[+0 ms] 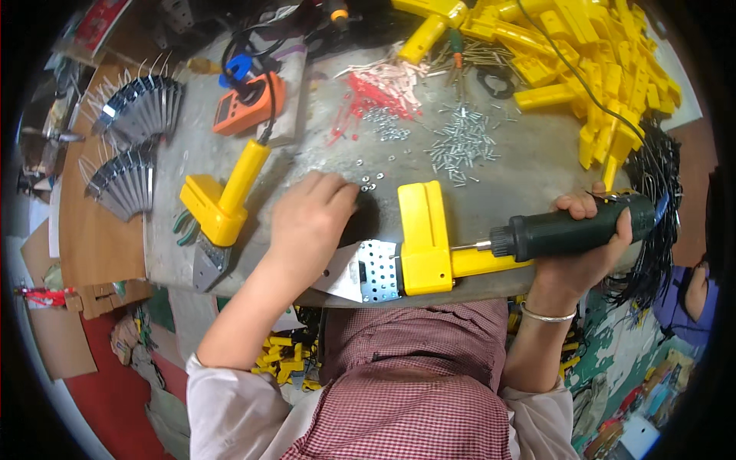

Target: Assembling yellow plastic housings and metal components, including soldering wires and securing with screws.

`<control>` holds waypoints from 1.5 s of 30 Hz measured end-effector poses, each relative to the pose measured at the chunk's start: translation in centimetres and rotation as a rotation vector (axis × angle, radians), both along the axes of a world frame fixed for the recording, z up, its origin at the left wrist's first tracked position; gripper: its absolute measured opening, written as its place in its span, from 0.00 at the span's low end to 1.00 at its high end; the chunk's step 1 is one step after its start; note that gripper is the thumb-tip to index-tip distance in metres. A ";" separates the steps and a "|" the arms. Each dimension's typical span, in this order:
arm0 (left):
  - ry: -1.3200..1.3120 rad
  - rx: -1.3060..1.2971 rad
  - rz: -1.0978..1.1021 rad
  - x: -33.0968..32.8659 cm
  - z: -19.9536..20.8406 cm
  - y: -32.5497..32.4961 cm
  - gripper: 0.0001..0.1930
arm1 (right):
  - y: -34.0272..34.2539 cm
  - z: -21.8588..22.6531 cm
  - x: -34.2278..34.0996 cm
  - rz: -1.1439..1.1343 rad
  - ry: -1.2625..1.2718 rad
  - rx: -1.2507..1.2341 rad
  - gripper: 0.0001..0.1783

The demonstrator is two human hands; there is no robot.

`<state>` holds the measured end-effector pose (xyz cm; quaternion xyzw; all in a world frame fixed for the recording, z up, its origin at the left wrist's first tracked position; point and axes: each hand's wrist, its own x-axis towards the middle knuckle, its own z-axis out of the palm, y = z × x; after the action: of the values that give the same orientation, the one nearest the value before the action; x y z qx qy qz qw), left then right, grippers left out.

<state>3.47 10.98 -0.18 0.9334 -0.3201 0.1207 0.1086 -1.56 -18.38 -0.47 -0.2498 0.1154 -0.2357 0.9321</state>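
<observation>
My right hand [573, 264] grips a dark electric screwdriver [563, 236], held level with its bit pointing left. The bit's tip reaches the side of a yellow plastic tool housing [426, 264] lying at the table's near edge. A perforated metal plate [379, 270] sticks out of the housing's left side. My left hand [314, 215] rests on the table beyond that plate, fingers bent and close together. Its fingertips are beside a few loose nuts [368, 184]; what they hold, if anything, is hidden.
A wired yellow tool [222, 207] lies to the left, near an orange meter [249, 103]. Screws [464, 142] and red sleeves [376, 100] lie in piles farther back. Yellow housings [598, 69] are heaped at the far right. Fanned metal blades [142, 107] sit far left.
</observation>
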 end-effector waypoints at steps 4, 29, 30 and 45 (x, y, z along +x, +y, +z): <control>-0.030 0.188 -0.049 1.1 0.1 -0.8 0.07 | 0.1 0.1 -0.1 0.002 0.006 -0.051 0.22; 0.138 -0.756 0.077 -7.0 -3.2 -1.7 0.10 | -0.7 -0.4 -1.2 0.075 -0.104 -0.038 0.19; 0.144 -0.762 0.071 -7.0 -3.0 -1.7 0.10 | -0.5 -0.3 -1.0 0.069 -0.100 -0.045 0.19; 0.412 -0.813 0.117 -6.4 -1.7 -1.3 0.11 | -0.2 -0.1 -0.2 0.118 -0.045 0.099 0.19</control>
<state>-2.93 9.71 -1.88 0.8360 -0.1653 0.0541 0.5205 -1.79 -18.58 -0.58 -0.2044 0.0911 -0.1796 0.9579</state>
